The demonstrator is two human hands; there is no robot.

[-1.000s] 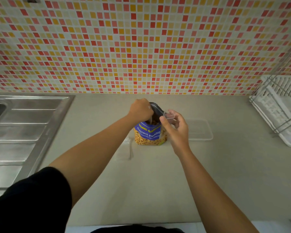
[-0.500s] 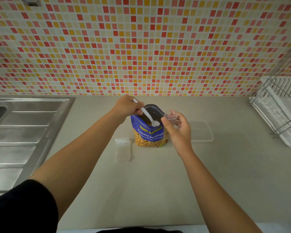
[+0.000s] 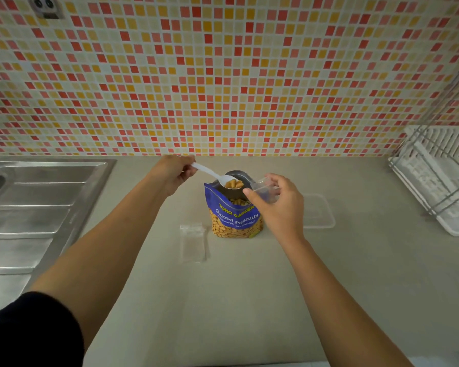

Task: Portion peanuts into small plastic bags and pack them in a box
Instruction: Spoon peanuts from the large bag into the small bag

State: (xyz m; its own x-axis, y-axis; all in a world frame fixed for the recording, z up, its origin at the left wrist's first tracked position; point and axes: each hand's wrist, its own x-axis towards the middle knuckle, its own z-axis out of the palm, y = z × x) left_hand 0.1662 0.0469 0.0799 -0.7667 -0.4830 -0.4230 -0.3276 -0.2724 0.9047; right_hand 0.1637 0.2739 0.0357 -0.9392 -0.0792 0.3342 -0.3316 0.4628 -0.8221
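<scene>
step: my read is a spoonful going from pouch to small bag; nothing packed yet.
how: keep the spoon level. Bring the bag mouth under the bowl, above the pouch opening, so strays drop back in. Tip slowly, since rounded nuts roll fast.
risk: limp film can fold shut. Thumb and finger should spread the mouth wide.
surface: matte beige, smooth.
spare bags: thin clear film, lying flat on the surface just left of the peanut pouch.
peanut pouch: upright stand-up pack with a glossy blue top, clear lower window full of nuts, mouth open.
right hand: at the pouch's upper right, pinching the small bag. The bag is flimsy and clear, mouth towards the spoon. Contents hard to tell, looks empty.
box: shallow clear plastic with rounded corners, right of the pouch and apart from it.
spoon: white plastic, bowl loaded with peanuts, over the pouch mouth, just beside the bag.
left hand: behind and left of the pouch, fingers clenched round the spoon handle.
far: steel drainboard left of the pouch, white dish rack right, glossy mosaic tile wall behind.
</scene>
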